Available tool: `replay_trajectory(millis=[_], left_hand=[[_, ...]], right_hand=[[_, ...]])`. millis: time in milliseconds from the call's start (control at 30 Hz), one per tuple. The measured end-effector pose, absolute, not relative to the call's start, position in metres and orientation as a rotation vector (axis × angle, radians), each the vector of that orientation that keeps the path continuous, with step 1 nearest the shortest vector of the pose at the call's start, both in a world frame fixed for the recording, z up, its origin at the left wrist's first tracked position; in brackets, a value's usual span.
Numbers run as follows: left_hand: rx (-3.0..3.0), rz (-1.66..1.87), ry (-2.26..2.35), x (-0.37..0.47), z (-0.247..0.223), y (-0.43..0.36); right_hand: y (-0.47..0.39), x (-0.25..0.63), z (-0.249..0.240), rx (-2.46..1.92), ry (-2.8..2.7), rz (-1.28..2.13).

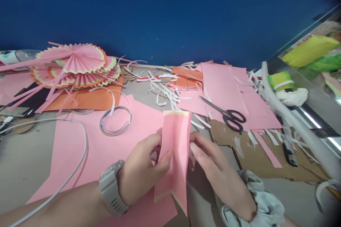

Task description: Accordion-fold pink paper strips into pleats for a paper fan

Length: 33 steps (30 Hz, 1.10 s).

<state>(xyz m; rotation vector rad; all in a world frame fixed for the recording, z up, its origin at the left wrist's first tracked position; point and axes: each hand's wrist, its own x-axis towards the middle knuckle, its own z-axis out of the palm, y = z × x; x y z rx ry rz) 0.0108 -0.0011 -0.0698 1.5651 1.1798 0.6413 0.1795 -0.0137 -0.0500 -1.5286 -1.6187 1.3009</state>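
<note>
A creased piece of pink paper (pixel 177 163) with pale yellow edging stands up between my two hands, its lower end spread into points. My left hand (pixel 145 170), with a grey watch on the wrist, pinches its left side between thumb and fingers. At the right edge, the thumb and fingers of my right hand (pixel 210 163) close on the same paper; part of these fingers is hidden behind it. Beneath my left hand lies a large pink sheet (pixel 87 149). Black-handled scissors (pixel 226 113) rest beyond my right hand, on pink sheets (pixel 222 88).
Pleated paper fans (pixel 77 64) are piled at the back left on an orange sheet (pixel 87 99). White paper strips (pixel 160 85) litter the back middle. A tape roll (pixel 101 122) and a white cable (pixel 85 142) lie left. Cardboard (pixel 266 159) holds a box cutter (pixel 290 154).
</note>
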Motion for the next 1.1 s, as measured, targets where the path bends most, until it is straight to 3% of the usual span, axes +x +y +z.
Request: replay_trajectory(millis=[133,633,967,1100], left_hand=[[1.435,0.697,1.094,0.012,-0.068,-0.002],[1.43,0.579,1.062,0.01,-0.068,0.001],[1.541,0.549,1.121,0.012,-0.07,-0.002],[1.524,0.54,1.026,0.011,-0.068,0.001]], right_hand=[[-0.018,0.179,-0.051,-1.435,-1.687,1.362],[-0.022,0.175,-0.065,-1.715,-1.76,1.175],[-0.022,0.168,-0.062,-1.684,-1.839,1.198],[-0.025,0.17,-0.057,-1.462,-1.823,1.325]])
